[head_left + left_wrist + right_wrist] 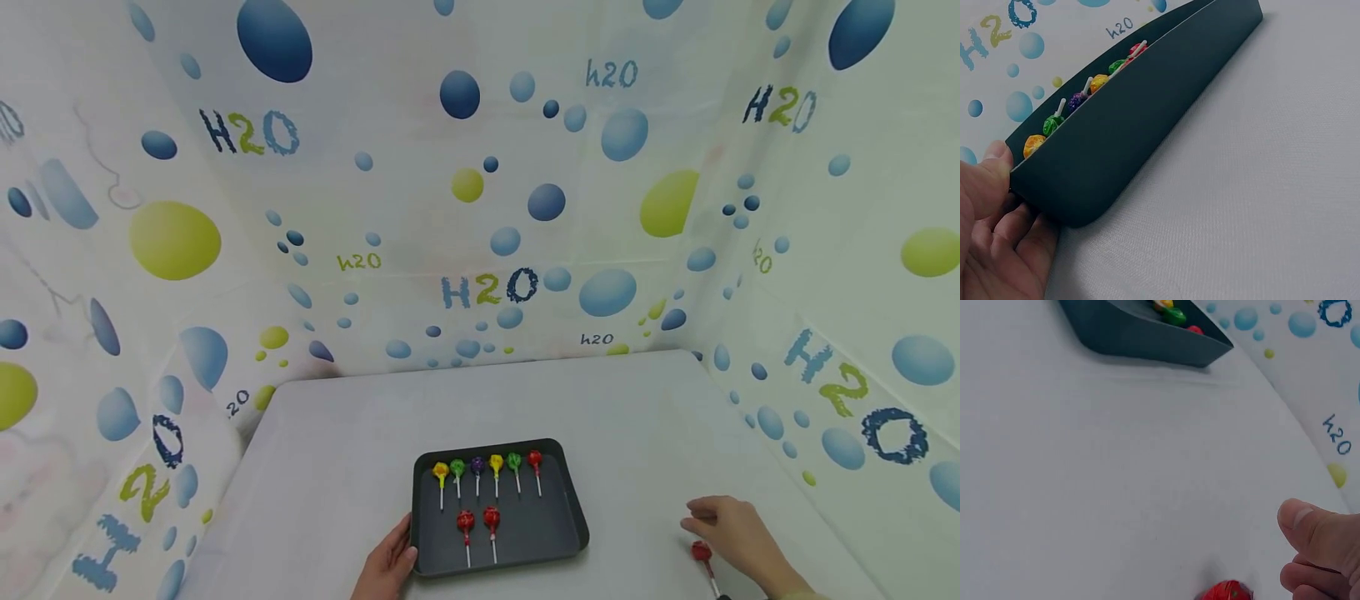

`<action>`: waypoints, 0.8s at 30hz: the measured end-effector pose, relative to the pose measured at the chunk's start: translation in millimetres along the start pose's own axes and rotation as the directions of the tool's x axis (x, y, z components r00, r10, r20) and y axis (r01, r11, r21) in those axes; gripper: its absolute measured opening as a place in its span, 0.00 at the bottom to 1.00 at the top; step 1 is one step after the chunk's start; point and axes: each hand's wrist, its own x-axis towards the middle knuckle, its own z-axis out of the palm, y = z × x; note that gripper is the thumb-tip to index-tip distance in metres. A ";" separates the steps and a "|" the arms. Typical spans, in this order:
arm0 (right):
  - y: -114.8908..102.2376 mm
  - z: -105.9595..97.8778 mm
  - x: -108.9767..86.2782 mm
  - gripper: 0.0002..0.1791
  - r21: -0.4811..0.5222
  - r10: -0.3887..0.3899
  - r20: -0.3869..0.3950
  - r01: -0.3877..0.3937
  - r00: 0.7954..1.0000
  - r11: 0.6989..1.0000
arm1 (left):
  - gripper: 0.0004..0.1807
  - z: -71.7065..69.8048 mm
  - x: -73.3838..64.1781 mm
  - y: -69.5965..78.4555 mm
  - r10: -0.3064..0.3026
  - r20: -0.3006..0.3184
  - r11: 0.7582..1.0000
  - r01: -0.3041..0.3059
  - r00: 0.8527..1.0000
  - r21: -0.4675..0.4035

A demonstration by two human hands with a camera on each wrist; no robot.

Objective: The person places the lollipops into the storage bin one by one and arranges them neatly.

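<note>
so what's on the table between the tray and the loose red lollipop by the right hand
Nothing: the head view shows only bare grey table between the dark tray and the red lollipop beside the right hand.

A grey table (337, 467) stands inside bubble-printed walls (480, 208) (lettered "H2O").

A black tray (573, 508) holds yellow, green, purple and red lollipops (487, 471); bubble-patterned walls (480, 208).

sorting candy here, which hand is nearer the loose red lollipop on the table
Right. The right hand hovers just above the red lollipop; the left hand holds the tray corner.
</note>
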 end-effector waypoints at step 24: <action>34.2 12.9 -10.3 0.37 0.067 0.147 0.130 -0.157 0.981 0.985 | 0.34 -0.9 1.5 -1.6 -0.002 -0.016 0.998 0.003 1.000 0.061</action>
